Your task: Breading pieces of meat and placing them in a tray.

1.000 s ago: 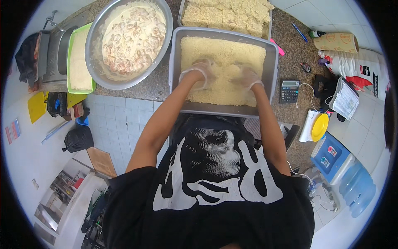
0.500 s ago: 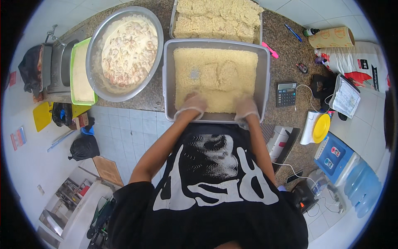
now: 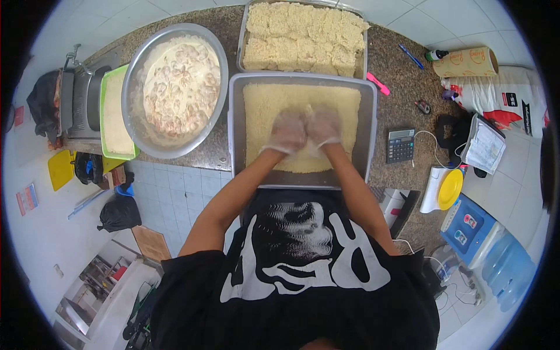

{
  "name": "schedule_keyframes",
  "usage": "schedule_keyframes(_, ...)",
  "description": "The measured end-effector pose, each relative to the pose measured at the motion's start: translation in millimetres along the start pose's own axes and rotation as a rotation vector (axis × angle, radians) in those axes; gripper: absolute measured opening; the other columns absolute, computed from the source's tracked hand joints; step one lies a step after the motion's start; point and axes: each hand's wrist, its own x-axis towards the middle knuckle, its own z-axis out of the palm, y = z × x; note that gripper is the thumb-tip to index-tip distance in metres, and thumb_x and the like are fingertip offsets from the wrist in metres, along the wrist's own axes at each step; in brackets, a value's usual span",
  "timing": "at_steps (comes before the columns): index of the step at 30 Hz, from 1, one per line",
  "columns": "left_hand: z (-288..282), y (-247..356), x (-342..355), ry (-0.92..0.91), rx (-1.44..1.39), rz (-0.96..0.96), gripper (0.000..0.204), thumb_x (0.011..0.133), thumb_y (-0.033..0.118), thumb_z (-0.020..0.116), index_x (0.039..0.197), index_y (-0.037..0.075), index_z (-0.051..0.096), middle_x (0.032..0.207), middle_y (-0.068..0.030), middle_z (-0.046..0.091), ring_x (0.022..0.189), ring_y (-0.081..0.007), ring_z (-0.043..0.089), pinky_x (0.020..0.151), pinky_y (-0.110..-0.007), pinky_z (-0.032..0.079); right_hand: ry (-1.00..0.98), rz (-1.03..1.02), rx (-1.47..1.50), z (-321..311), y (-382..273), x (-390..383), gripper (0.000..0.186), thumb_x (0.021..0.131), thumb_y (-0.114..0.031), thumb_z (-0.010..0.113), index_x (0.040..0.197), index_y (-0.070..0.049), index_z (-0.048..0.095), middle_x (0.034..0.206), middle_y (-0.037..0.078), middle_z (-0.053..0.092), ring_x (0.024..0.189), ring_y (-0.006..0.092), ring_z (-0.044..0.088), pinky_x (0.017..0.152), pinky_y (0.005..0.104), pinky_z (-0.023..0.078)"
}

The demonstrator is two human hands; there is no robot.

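My left hand point(image 3: 289, 131) and my right hand point(image 3: 324, 127), in clear plastic gloves, meet in the middle of a grey tub point(image 3: 367, 134) of pale yellow crumbs point(image 3: 262, 99). Both are blurred; their fingers and anything under them are hard to make out. Directly behind the tub, a metal tray point(image 3: 242, 61) holds rows of crumb-coated pieces point(image 3: 300, 38). To the left, a large steel bowl point(image 3: 133, 93) contains pieces in creamy white batter point(image 3: 178, 87), beside a green tray point(image 3: 108, 146) of pale powder.
A steel sink point(image 3: 84, 99) lies at far left. On the right of the granite counter point(image 3: 379, 178) are a calculator point(image 3: 400, 146), blue pen point(image 3: 411, 56), pink tool point(image 3: 378, 83), paper roll point(image 3: 466, 63), sack point(image 3: 501, 96) and yellow plate point(image 3: 450, 188).
My hands were apart inside the tub and dropped to its near edge half a second ago; now they are close together in the middle. The view has shifted slightly.
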Motion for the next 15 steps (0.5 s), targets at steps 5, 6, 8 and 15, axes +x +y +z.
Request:
schedule_keyframes(5,-13,12,17,-0.120,0.082,-0.030,0.033,0.077,0.021,0.055,0.103,0.002,0.061,0.108,-0.0218,0.059,0.105,-0.0378,0.053,0.091,-0.050,0.040,-0.105,0.131,0.003,-7,2,12,0.030,0.080,-0.033,0.055,0.095,-0.009,0.065,0.089,0.015,0.064,0.089,0.0343,0.058,0.083,0.0487,0.043)
schedule_keyframes(6,-7,8,20,0.064,0.126,-0.030,0.036,0.078,0.022,0.054,0.107,0.002,0.061,0.115,-0.0220,0.058,0.111,-0.0381,0.052,0.093,-0.050,0.039,-0.167,0.150,0.033,-10,2,17,0.035,0.080,-0.035,0.055,0.102,-0.009,0.064,0.097,0.015,0.062,0.095,0.0347,0.056,0.090,0.0491,0.040)
schedule_keyframes(8,3,4,0,0.117,0.146,0.014,0.039,0.079,0.023,0.053,0.112,0.003,0.060,0.122,-0.0221,0.054,0.115,-0.0381,0.049,0.095,-0.053,0.036,-0.230,0.166,0.063,-12,-5,6,0.040,0.080,-0.037,0.055,0.109,-0.010,0.063,0.105,0.016,0.061,0.102,0.0351,0.054,0.098,0.0495,0.037)
schedule_keyframes(15,-9,1,16,-0.161,0.223,0.042,0.062,0.087,0.039,0.046,0.141,0.010,0.041,0.151,-0.0182,0.027,0.140,-0.0351,0.025,0.112,-0.058,0.012,-0.271,0.103,0.035,-35,-11,1,0.057,0.080,-0.034,0.057,0.131,-0.009,0.050,0.140,0.019,0.038,0.130,0.0379,0.033,0.109,0.0518,0.024)
